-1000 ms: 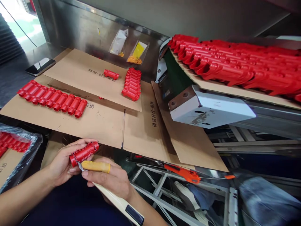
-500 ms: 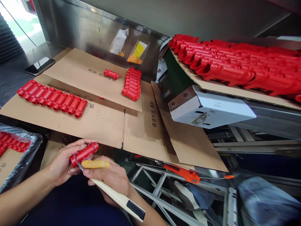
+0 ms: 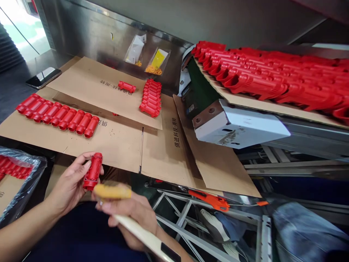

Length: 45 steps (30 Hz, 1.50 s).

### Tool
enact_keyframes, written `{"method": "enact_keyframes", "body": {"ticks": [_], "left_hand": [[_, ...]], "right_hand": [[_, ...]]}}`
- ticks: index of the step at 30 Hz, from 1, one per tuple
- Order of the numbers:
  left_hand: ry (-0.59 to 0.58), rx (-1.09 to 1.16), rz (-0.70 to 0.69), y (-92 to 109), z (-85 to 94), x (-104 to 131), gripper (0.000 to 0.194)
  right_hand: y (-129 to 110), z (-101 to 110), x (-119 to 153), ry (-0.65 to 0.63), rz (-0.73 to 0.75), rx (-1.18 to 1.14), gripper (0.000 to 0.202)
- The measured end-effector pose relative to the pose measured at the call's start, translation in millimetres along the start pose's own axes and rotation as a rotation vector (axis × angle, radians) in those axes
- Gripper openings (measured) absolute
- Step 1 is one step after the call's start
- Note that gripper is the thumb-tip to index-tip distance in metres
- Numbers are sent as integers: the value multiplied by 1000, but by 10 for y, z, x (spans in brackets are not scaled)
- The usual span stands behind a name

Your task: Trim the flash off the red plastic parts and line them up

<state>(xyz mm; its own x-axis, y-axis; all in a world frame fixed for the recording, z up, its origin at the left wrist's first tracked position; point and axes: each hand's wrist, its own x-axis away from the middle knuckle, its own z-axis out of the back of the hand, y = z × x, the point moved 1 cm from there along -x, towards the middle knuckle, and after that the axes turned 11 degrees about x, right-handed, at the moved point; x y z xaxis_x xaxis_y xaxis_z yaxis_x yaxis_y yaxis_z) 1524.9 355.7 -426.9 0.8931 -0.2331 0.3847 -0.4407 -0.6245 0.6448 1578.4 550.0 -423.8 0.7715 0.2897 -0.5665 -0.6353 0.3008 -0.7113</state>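
Red plastic tube (image 3: 94, 169), one, in your grasp

Your left hand (image 3: 71, 181): pinching it between thumb and fingers, near the cardboard's (image 3: 120, 149) front edge. Your right hand (image 3: 132, 213): closed round a cream-handled tool (image 3: 144, 234), tip blurred; yellow finger cot (image 3: 113, 191), worn. Similar red tubes (image 3: 64, 117): one row, on cardboard

One yellow finger cot (image 3: 113, 191) is worn on the right hand (image 3: 136, 214), kinda blurred, and some dark navy clothing (image 3: 81, 233) can be seen around the lower left of the frame.
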Motion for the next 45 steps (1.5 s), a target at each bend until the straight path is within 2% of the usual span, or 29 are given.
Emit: {"method": "enact_keyframes", "body": {"ticks": [3,5,10,15,22,29,35,40,45], "left_hand": [[20,-115,-280,34,27,59,48],[26,-228,-418,46,39,103,46],[88,-430,-549,30,40,177,45],[99,-448,-581,18,12,199,47],[107,-429,-575,16,-25,209,47],[89,-406,-562,-11,-5,219,45],[110,-354,-520,-20,9,216,47],[81,-317,-488,-16,26,199,42],[61,-343,-519,-10,40,203,42]], "right_hand": [[60,1,-13,162,-45,39,25],[88,-33,-22,206,-38,84,29],[107,-139,-11,236,33,149,34],[98,-141,-18,272,38,139,36],[82,-137,-20,255,12,128,40],[33,-116,-30,226,-24,126,36],[26,-133,26,233,-60,154,30],[23,-151,65,252,-89,144,25],[39,-113,40,212,-111,117,21]]}}
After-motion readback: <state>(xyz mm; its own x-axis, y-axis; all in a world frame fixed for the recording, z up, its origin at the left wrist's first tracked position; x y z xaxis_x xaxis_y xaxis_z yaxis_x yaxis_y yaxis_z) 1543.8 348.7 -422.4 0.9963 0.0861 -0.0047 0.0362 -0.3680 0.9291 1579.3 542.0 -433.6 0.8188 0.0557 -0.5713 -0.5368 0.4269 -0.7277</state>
